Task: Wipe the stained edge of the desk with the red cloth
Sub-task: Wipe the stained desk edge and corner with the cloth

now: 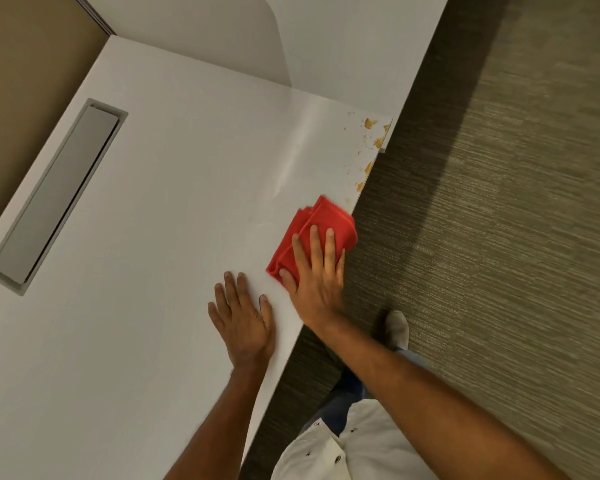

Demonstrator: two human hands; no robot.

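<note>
We look down from head height onto a white desk (136,220), its long edge running diagonally from upper right to lower middle of the view. Beyond the edge lies grey-brown carpet (499,237).

The right hand (317,275) lies flat, palm down, fingers spread and extended, pressing on a folded red cloth (312,220). It does not grip the cloth; the fingers rest across its near half. The cloth sits right at the desk edge, its far side bulging slightly over the rim. Its outline is a little blurred.

The left hand (241,315) lies flat on the bare desk, palm down, fingers spread, just beside the right hand and a little nearer to us. It touches nothing but the desktop. The two hands are apart, close but not touching.

Orange-brown stains (369,142) run along the desk edge further from us than the cloth: several larger blotches on the rim and a scatter of small specks just inboard. The nearest marks lie just beyond the far corner of the cloth. The strip of edge nearer to us than the cloth shows no marks that we can make out.

Set into the desktop at left, well apart from the hands, is a long grey cable hatch (56,199) with a closed lid.

Below, we see a pale shirt (343,452), blue trousers and one light shoe (397,329) on the carpet.
</note>
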